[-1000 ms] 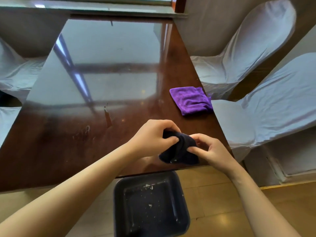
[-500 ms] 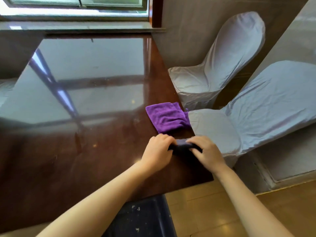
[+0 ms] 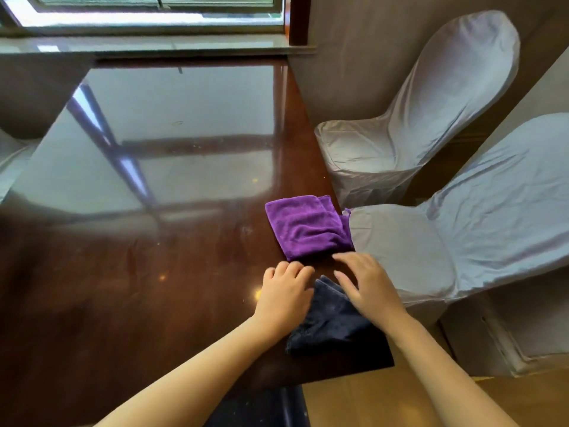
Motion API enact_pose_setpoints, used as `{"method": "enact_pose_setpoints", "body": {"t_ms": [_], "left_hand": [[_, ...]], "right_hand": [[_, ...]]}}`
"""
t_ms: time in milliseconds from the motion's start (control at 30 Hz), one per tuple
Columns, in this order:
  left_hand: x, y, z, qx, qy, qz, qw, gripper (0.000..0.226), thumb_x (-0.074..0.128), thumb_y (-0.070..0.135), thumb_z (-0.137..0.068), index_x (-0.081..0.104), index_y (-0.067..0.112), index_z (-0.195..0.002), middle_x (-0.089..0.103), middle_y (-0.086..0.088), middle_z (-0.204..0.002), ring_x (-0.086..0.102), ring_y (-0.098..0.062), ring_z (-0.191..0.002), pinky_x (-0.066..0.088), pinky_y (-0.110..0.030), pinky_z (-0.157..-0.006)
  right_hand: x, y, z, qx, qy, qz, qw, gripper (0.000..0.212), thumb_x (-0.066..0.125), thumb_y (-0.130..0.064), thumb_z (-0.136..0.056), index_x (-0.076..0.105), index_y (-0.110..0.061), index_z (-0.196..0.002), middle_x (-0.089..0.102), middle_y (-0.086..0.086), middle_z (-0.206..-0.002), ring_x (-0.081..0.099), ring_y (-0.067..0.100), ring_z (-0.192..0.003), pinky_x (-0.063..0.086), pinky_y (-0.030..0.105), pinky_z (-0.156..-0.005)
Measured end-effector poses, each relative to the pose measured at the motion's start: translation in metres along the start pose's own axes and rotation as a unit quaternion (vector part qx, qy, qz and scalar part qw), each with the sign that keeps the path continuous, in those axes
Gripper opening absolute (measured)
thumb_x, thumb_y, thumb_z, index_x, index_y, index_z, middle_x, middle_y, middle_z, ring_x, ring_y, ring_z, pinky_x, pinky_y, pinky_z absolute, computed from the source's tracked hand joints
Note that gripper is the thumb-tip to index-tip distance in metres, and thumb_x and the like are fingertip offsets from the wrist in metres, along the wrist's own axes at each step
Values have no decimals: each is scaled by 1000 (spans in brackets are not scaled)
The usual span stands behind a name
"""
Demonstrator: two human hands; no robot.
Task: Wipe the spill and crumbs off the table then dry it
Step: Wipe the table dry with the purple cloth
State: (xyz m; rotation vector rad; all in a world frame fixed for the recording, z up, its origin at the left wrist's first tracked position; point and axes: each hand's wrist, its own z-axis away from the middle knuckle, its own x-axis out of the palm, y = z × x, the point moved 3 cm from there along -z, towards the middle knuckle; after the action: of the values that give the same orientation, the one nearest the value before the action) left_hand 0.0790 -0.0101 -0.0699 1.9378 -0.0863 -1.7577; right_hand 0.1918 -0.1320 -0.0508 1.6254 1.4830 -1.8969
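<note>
A dark navy cloth [image 3: 331,325] lies spread on the glossy brown table [image 3: 138,288], close to its near right corner. My left hand [image 3: 284,295] rests on the cloth's left edge with the fingers slightly bent. My right hand [image 3: 366,285] lies flat over its right side, fingers stretched and apart, the tips almost at a folded purple cloth [image 3: 304,231]. That purple cloth sits just beyond, at the table's right edge. Neither hand grips anything. Faint specks and smears show on the tabletop.
Two chairs in pale covers stand right of the table, one near [image 3: 462,235] and one farther back [image 3: 415,134]. A dark tray [image 3: 261,408] with crumbs sits below the near table edge. A window sill [image 3: 154,47] runs along the far end.
The navy cloth was bunched between both hands and now lies spread on the table. Both hands have let go and flattened. The view has shifted toward the table's right side.
</note>
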Motion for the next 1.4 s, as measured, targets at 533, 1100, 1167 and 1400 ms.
{"method": "enact_pose_setpoints", "body": {"t_ms": [533,1100,1167,1400], "left_hand": [[-19,-50,-86,-69,70,-34,995,23,46,9,-86,60,9,-104,66,-11,-108,55,-32,-101,45,-41,-77],[-103,-255,52,-146,107,-49,982,54,49,37,-87,36,28,-139,28,-3,-152,21,-22,-142,11,-45,-115],[-124,-314,95,-281,147,-99,943,54,42,41,-91,31,26,-141,25,-6,-154,18,-25,-143,12,-52,-113],[-113,-405,180,-437,81,-95,891,57,30,50,-92,11,35,-144,5,1,-158,-3,-17,-145,-5,-55,-113]], "right_hand": [[36,11,-118,-57,-87,128,986,20,59,-25,-79,62,-11,-92,67,9,-100,55,26,-97,45,37,-84],[160,-74,-114,-19,-136,171,976,81,15,-73,-82,-1,-24,-145,-5,16,-156,-12,33,-142,-9,45,-113],[167,-80,-118,-13,-126,193,973,82,6,-76,-77,-3,-29,-144,-5,17,-156,-12,35,-141,-7,49,-113],[197,-120,-146,-14,-115,213,970,68,19,-67,-85,-1,-37,-143,-2,15,-156,-8,35,-142,-2,52,-115]]}}
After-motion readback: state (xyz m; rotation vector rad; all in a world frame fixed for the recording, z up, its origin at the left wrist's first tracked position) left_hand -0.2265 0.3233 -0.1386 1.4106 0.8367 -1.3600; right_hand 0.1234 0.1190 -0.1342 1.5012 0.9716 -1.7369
